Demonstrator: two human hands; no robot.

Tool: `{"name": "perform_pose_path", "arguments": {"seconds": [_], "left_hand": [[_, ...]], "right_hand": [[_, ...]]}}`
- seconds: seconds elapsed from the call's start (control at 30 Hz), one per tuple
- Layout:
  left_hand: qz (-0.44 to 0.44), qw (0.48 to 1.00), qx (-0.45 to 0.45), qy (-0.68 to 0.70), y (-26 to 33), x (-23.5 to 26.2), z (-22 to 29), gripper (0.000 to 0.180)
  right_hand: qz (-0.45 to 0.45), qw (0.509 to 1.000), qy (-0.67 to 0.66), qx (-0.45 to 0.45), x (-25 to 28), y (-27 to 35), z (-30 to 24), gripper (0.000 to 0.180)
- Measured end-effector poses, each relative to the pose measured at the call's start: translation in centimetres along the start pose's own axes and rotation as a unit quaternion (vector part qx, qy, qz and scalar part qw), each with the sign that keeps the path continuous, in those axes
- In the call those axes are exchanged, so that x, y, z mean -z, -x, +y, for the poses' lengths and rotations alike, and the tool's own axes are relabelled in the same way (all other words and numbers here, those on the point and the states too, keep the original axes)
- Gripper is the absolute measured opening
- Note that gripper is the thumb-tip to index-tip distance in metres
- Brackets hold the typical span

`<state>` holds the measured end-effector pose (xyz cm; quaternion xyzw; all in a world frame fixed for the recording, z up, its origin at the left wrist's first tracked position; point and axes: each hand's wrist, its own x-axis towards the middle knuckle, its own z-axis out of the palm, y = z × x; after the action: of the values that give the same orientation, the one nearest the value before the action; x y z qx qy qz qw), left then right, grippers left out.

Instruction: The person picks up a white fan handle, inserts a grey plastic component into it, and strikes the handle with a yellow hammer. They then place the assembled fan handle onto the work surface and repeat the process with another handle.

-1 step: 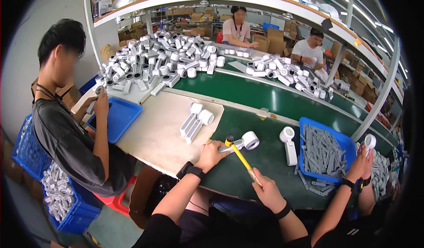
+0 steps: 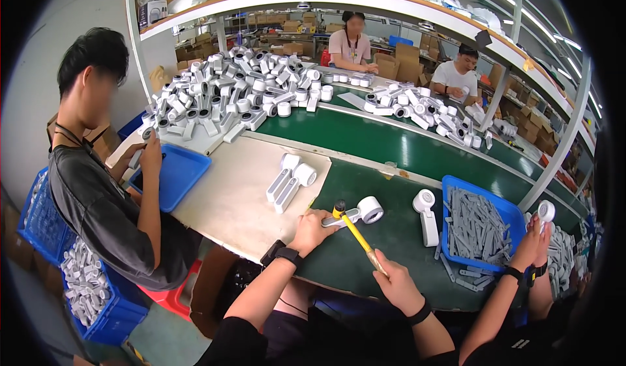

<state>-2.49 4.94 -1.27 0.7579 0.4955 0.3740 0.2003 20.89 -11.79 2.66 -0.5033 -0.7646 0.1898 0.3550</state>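
Observation:
My left hand [image 2: 311, 232] is closed round the grey-and-white handle of a handheld fan [image 2: 371, 209], which lies on the green mat with its round white head pointing right. In my right hand [image 2: 397, 283] is a small hammer [image 2: 357, 234] with a yellow shaft and a black head. The hammer's head is over the fan's handle near my left fingers; I cannot tell whether it touches. Further left, on the cream board, lie two more fans [image 2: 287, 185] side by side. Another fan [image 2: 425, 217] lies to the right.
A blue tray [image 2: 446, 182] of grey strips stands right, loose strips [image 2: 475, 278] beside it. A co-worker's hands [image 2: 531, 245] hold a fan there. Another person [image 2: 111, 190] sits left by a blue tray [image 2: 195, 162]. Beyond the green belt [image 2: 352, 134] rises a fan heap [image 2: 228, 86].
My hands, the hammer and the fan stay in place. At the back, the person in white now has a white piece raised in hand, and the person in pink has shifted their arms.

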Motion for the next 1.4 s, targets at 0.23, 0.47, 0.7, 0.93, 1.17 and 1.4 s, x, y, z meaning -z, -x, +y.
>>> {"name": "perform_pose_path", "arguments": {"seconds": [0.23, 0.47, 0.7, 0.93, 1.17, 1.4], "left_hand": [[-0.025, 0.991, 0.092, 0.099, 0.5, 0.7, -1.3, 0.031], [-0.006, 0.99, 0.091, 0.106, 1.0, -0.5, -2.7, 0.036], [0.01, 0.99, 0.09, 0.107, 1.2, -1.0, -3.6, 0.038], [0.015, 0.993, 0.102, 0.056, 0.8, -0.6, -2.7, 0.037], [0.0, 0.993, 0.097, 0.074, 1.1, -0.7, -3.0, 0.038], [-0.006, 0.993, 0.088, 0.084, 0.9, -0.2, -2.3, 0.035]], "right_hand": [[0.033, 0.999, -0.015, -0.021, 0.1, -0.3, -3.1, 0.056], [0.091, 0.995, -0.011, 0.045, -0.3, -0.8, -3.5, 0.057], [0.013, 1.0, 0.019, 0.002, -0.3, -0.5, -4.2, 0.056], [-0.028, 1.0, -0.01, -0.002, -1.3, 0.0, -3.4, 0.056], [-0.001, 1.0, 0.026, 0.002, -0.9, 0.1, -3.0, 0.057], [0.028, 0.999, 0.012, -0.009, -0.6, 0.0, -1.7, 0.056]]}}
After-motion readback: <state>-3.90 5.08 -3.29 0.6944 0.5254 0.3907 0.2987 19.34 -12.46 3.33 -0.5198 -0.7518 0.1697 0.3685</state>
